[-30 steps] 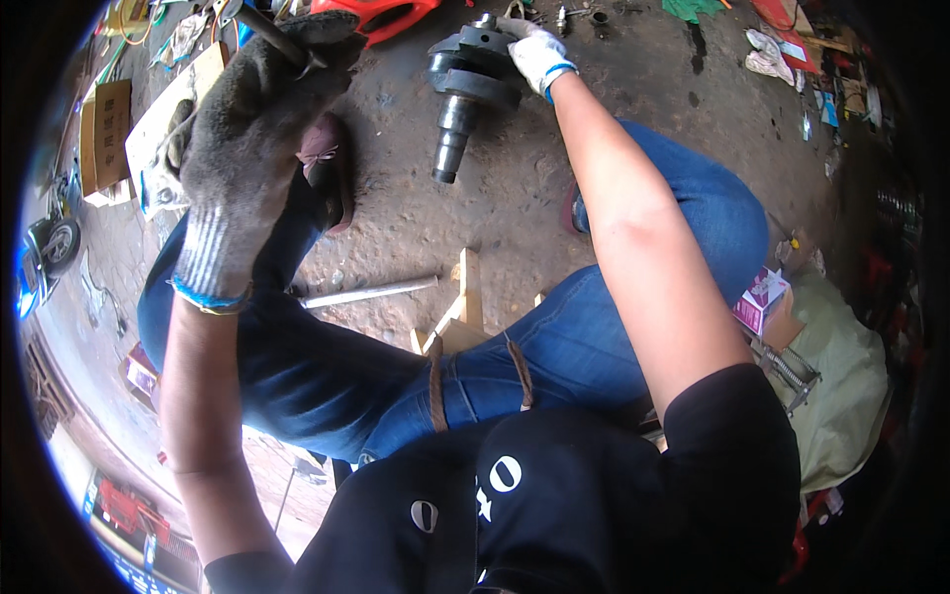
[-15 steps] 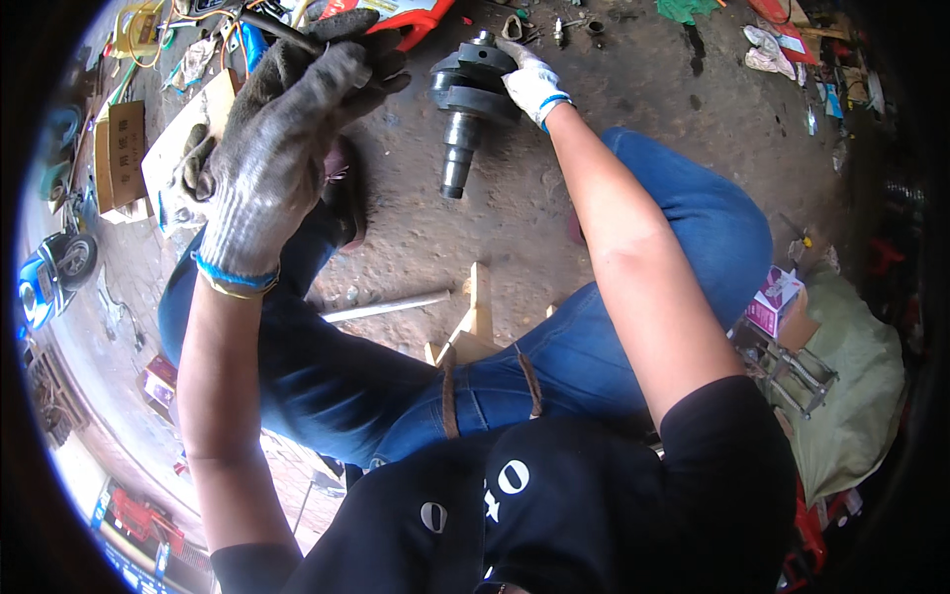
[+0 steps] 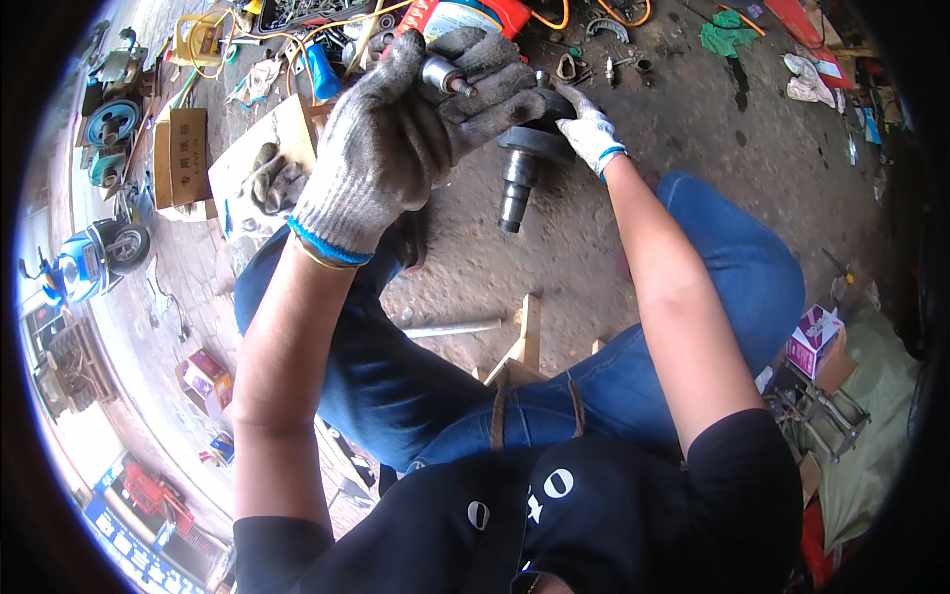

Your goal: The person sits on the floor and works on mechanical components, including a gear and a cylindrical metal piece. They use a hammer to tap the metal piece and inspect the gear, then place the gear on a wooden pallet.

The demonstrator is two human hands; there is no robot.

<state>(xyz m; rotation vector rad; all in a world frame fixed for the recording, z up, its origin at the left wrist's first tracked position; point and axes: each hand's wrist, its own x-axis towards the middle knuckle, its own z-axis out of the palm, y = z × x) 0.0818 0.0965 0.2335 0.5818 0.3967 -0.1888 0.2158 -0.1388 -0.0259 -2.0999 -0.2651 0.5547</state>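
Note:
My left hand [image 3: 396, 148], in a dirty grey-white knit glove with a blue cuff, is raised at upper centre. Its thumb and fingers hold a silver cylindrical metal piece [image 3: 444, 75] with a narrower tip; the rest of that piece is hidden by the glove. Just beyond the fingertips is a dark crankshaft [image 3: 517, 188], its stepped bright shaft pointing toward me. The left fingers cover part of its far end. My right hand [image 3: 592, 134], also gloved, grips the crankshaft's right side near the top, fingers partly hidden behind the dark web.
Nearer my lap lie a metal bar [image 3: 450, 328] and a wooden piece [image 3: 524, 342]. Left are a cardboard box [image 3: 181, 158] and spare gloves [image 3: 272, 178]. A red container [image 3: 505, 15] and loose parts sit at the far side; a purple box [image 3: 814, 332] is at right.
The view has shifted, moving the scene rightward. My left hand has come in toward the crankshaft and turned; the dark rod seen at it before no longer shows, and a silver end does.

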